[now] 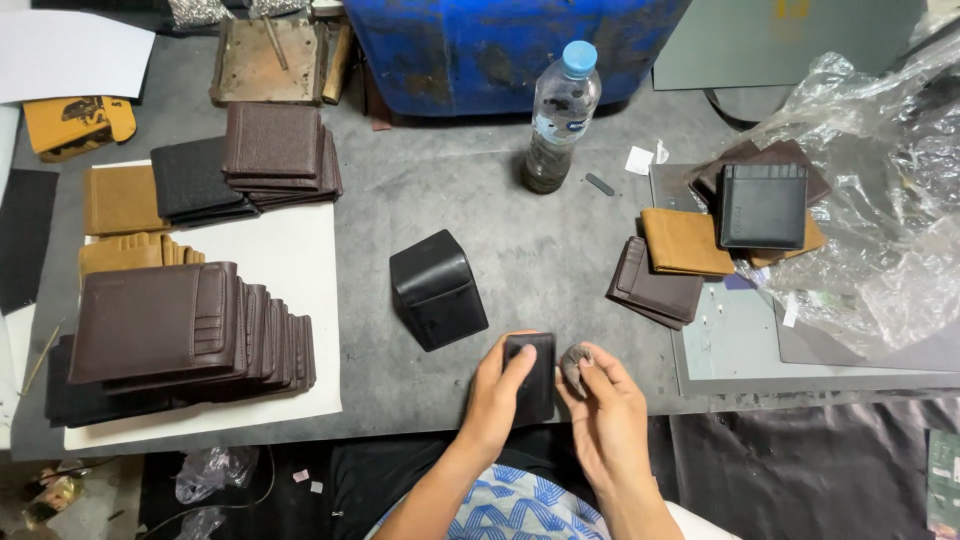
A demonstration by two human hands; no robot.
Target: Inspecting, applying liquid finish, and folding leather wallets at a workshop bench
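My left hand [497,398] grips a small black folded leather wallet [534,372] at the near edge of the grey table [540,240], thumb pressed on its top face. Beside it, my right hand [606,410] pinches a small grey lump, perhaps a cloth or sponge [574,364], close to the wallet's right edge. Just up and to the left stands an open black wallet [437,288], propped like a tent.
Stacks of brown, black and tan wallet pieces [185,335] lie on white paper at left. More wallets [690,255] and clear plastic bags [880,200] sit at right. A water bottle [560,115] stands before a blue drum [500,45].
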